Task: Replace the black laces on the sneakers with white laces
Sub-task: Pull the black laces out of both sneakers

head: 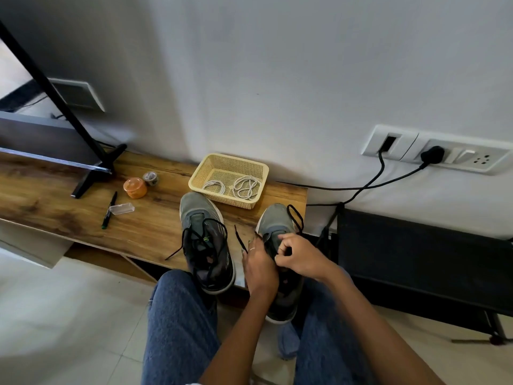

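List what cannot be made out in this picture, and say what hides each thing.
- Right sneaker, head view: the left hand and right hand cover its middle, so the eyelets are hidden.
- Right hand's grip: the curled fingers hide what they pinch.
- Jar: its label is too small to read.
- Stand: its top is cut off by the left edge.

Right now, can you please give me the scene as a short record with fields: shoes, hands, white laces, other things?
left shoe: on the shelf, black lace untied
right shoe: both hands on its black lace
left hand: at the lace
right hand: pinches the lace
white laces: two coils in the basket
other things: orange jar, pen
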A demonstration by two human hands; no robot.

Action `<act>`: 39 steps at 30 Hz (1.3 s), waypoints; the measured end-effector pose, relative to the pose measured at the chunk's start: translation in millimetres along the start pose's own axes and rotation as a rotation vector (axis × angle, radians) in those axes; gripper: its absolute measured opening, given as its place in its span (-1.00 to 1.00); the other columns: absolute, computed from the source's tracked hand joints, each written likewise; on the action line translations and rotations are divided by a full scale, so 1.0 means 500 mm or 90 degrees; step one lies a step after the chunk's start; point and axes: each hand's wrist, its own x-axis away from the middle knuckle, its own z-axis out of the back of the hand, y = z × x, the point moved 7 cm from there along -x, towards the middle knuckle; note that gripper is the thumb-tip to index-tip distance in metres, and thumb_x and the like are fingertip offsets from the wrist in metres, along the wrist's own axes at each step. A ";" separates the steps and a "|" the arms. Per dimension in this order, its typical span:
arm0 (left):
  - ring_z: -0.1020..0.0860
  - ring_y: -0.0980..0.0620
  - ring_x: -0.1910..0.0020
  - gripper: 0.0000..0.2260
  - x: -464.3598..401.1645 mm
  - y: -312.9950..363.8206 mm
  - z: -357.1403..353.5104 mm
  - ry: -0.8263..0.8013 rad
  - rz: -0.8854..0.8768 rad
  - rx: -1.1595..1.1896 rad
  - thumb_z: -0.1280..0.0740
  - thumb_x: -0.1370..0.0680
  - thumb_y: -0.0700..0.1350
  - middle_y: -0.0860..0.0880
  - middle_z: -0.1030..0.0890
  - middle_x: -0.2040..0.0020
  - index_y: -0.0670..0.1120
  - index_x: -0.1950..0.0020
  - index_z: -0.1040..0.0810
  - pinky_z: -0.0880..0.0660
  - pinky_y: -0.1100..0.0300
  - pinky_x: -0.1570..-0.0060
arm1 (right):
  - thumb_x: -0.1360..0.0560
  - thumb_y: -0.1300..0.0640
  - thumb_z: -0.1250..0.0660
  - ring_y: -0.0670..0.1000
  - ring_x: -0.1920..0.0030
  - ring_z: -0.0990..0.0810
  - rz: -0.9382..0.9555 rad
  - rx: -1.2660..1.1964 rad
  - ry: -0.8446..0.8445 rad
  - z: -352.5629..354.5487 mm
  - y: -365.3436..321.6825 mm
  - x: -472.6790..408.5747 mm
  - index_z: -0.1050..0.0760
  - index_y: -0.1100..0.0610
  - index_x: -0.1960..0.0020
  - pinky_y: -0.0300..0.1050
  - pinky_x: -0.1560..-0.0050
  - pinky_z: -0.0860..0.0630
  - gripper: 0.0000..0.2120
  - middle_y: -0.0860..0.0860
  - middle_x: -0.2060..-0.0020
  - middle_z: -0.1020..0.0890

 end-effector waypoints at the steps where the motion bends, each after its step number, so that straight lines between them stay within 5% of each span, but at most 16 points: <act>1: -0.36 -0.18 -0.33 -0.56 -0.001 -0.004 0.000 0.002 0.008 0.005 -0.15 -0.56 -0.33 -0.17 -0.48 -0.30 -0.16 -0.44 -0.31 -0.29 -0.06 -0.35 | -0.43 0.29 -0.35 -0.07 -0.35 -0.37 -0.004 -0.035 -0.026 0.006 0.002 0.009 -0.50 0.28 0.23 -0.21 -0.10 -0.29 -0.92 0.13 -0.24 -0.53; 4: -0.42 -0.18 -0.25 -0.54 -0.006 -0.010 0.002 0.000 0.022 0.001 -0.18 -0.56 -0.30 -0.17 -0.52 -0.21 -0.10 -0.46 -0.28 -0.39 -0.01 -0.22 | -0.41 0.27 -0.40 -0.11 -0.42 -0.25 -0.008 -0.121 -0.098 0.012 0.012 0.016 -0.54 0.18 0.24 -0.14 -0.29 -0.22 -0.93 0.03 -0.42 -0.35; 7: -0.46 -0.18 -0.23 -0.55 -0.004 0.001 0.007 0.012 -0.007 0.015 -0.18 -0.55 -0.32 -0.18 -0.53 -0.23 -0.09 -0.44 -0.35 -0.43 -0.01 -0.20 | -0.43 0.23 -0.42 -0.14 -0.31 -0.36 -0.014 -0.198 -0.105 0.022 0.016 0.018 -0.58 0.10 0.29 -0.16 -0.25 -0.30 -0.87 -0.03 -0.33 -0.44; 11: -0.37 -0.11 -0.37 -0.54 0.002 0.007 0.007 0.005 -0.032 0.027 -0.16 -0.57 -0.31 -0.12 -0.43 -0.39 -0.13 -0.47 -0.32 -0.34 0.04 -0.34 | -0.49 0.12 -0.39 -0.17 0.09 -0.55 -0.034 -0.284 0.169 0.077 0.026 -0.004 -0.60 0.09 0.12 -0.33 0.13 -0.43 -0.95 -0.06 0.07 -0.62; 15: -0.29 -0.07 -0.44 -0.49 -0.003 0.005 0.002 -0.013 -0.045 0.003 -0.11 -0.55 -0.37 -0.10 -0.33 -0.47 -0.14 -0.51 -0.25 -0.23 0.11 -0.41 | -0.52 0.15 -0.34 -0.01 0.29 -0.55 -0.066 -0.239 0.406 0.114 0.043 -0.035 -0.58 0.19 0.09 -0.04 0.18 -0.52 -0.89 0.04 0.27 -0.60; 17: -0.27 -0.06 -0.45 -0.48 -0.005 0.003 0.000 -0.014 -0.047 -0.004 -0.10 -0.55 -0.38 -0.10 -0.32 -0.48 -0.14 -0.52 -0.23 -0.21 0.11 -0.43 | -0.52 0.17 -0.32 0.03 0.12 -0.60 -0.055 -0.186 0.374 0.107 0.030 -0.052 -0.53 0.21 -0.14 0.00 -0.01 -0.56 -0.78 0.06 0.09 -0.60; 20: -0.26 -0.03 -0.46 -0.48 -0.005 0.004 0.000 -0.011 -0.047 0.007 -0.09 -0.55 -0.38 -0.09 -0.32 -0.48 -0.14 -0.51 -0.25 -0.19 0.11 -0.44 | -0.52 0.13 -0.32 0.08 -0.26 -0.41 -0.001 0.057 0.324 0.083 0.008 -0.068 -0.45 0.12 -0.29 0.01 -0.27 -0.34 -0.65 0.05 -0.22 -0.47; 24: -0.23 -0.04 -0.47 -0.49 -0.003 0.002 -0.003 -0.009 -0.048 0.011 -0.09 -0.57 -0.38 -0.09 -0.31 -0.48 -0.14 -0.51 -0.24 -0.17 0.11 -0.45 | -0.57 0.01 -0.23 0.10 -0.29 -0.30 0.008 0.347 0.243 0.019 -0.015 -0.072 -0.50 0.05 -0.23 0.05 -0.24 -0.26 -0.72 0.01 -0.20 -0.49; 29: -0.18 -0.02 -0.50 -0.58 0.001 0.006 -0.006 -0.010 -0.061 0.053 -0.05 -0.65 -0.26 -0.08 -0.27 -0.51 -0.12 -0.53 -0.21 -0.13 0.11 -0.47 | -0.60 0.10 -0.17 0.13 -0.28 -0.31 -0.035 0.485 0.187 -0.029 -0.010 -0.079 -0.51 0.10 -0.16 0.07 -0.28 -0.29 -0.79 0.06 -0.15 -0.53; 32: -0.19 0.01 -0.50 -0.56 -0.005 0.001 -0.006 -0.005 -0.053 0.072 -0.06 -0.64 -0.28 -0.06 -0.27 -0.51 -0.09 -0.53 -0.20 -0.13 0.10 -0.47 | -0.58 0.12 -0.20 0.14 -0.23 -0.36 -0.028 0.445 0.173 -0.025 -0.008 -0.086 -0.55 0.14 -0.05 0.05 -0.26 -0.33 -0.81 0.08 -0.06 -0.57; 36: -0.24 -0.04 -0.48 -0.47 -0.004 -0.004 -0.005 -0.008 -0.020 0.087 -0.08 -0.58 -0.38 -0.08 -0.28 -0.51 -0.08 -0.54 -0.20 -0.22 0.05 -0.43 | -0.44 0.25 -0.30 0.23 0.04 -0.57 -0.018 0.168 0.035 -0.010 -0.003 -0.072 -0.54 0.31 0.19 -0.06 -0.05 -0.43 -0.88 0.23 0.17 -0.64; 39: -0.31 -0.08 -0.44 -0.52 -0.006 -0.012 -0.010 -0.006 0.016 0.126 -0.10 -0.62 -0.29 -0.10 -0.34 -0.47 -0.04 -0.53 -0.20 -0.29 0.02 -0.37 | -0.40 0.31 -0.35 0.12 -0.08 -0.59 0.017 0.018 -0.068 0.006 -0.017 -0.027 -0.55 0.29 0.26 -0.05 -0.02 -0.47 -0.93 0.20 0.05 -0.65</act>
